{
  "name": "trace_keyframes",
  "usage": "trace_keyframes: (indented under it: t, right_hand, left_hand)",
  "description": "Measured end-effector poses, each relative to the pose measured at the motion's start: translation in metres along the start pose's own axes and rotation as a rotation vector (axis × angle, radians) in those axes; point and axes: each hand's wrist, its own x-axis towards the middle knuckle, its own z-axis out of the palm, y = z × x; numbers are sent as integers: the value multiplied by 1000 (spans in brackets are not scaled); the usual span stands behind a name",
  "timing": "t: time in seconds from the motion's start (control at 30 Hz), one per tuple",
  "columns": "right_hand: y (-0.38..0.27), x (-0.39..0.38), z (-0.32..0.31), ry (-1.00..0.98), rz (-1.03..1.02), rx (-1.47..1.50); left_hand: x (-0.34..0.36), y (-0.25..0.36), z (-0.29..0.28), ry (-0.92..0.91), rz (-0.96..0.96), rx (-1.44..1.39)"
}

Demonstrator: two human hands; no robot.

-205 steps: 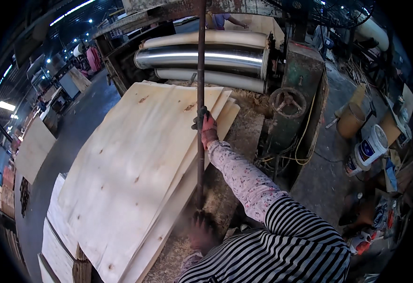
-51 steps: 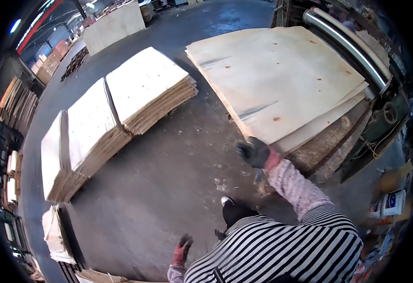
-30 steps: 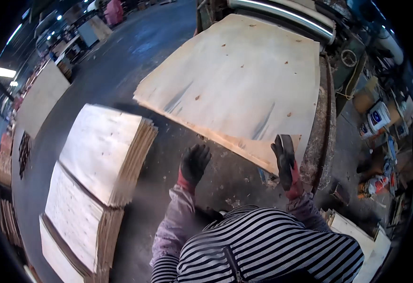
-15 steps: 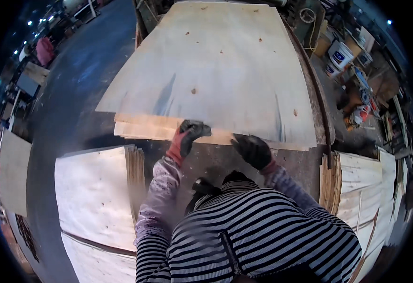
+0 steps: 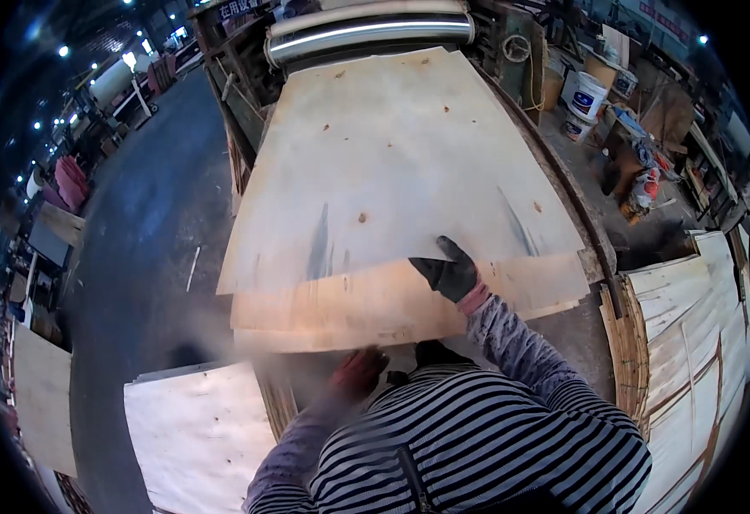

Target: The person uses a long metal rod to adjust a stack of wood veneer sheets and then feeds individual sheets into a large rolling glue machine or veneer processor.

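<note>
In the head view, a broad, pale, dark-streaked wood veneer sheet (image 5: 392, 171) is lying on a tan veneer sheet (image 5: 341, 313), before a shiny metal roller (image 5: 371, 40). The dark-gloved right hand (image 5: 450, 272) is spreading its digits at the upper sheet's near edge. Well apart, the blurred, reddish-gloved left hand (image 5: 358, 373) is nearing the tan sheet's edge, its grip unclear. A white plastic bucket (image 5: 587, 92) is bearing a blue label; a dark sign (image 5: 242, 10) is showing pale characters.

White buckets (image 5: 588, 101) — right side, pink bundle (image 5: 71, 182) — left, overhead lights (image 5: 129, 60)
</note>
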Motion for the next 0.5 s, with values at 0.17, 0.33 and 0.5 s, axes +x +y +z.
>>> trace_keyframes:
  t: [0.17,0.33,0.5]
  right_hand:
    - [-31,71,2,56,29,12]
    - [-57,116,-16,83,26,-70]
    - [-83,131,-33,-6,129,-63]
  left_hand:
    - [-14,-4,-36,99,-56,16]
    - [40,-29,-3,-53,-83,88]
    - [42,-38,34,-221,-240,-20]
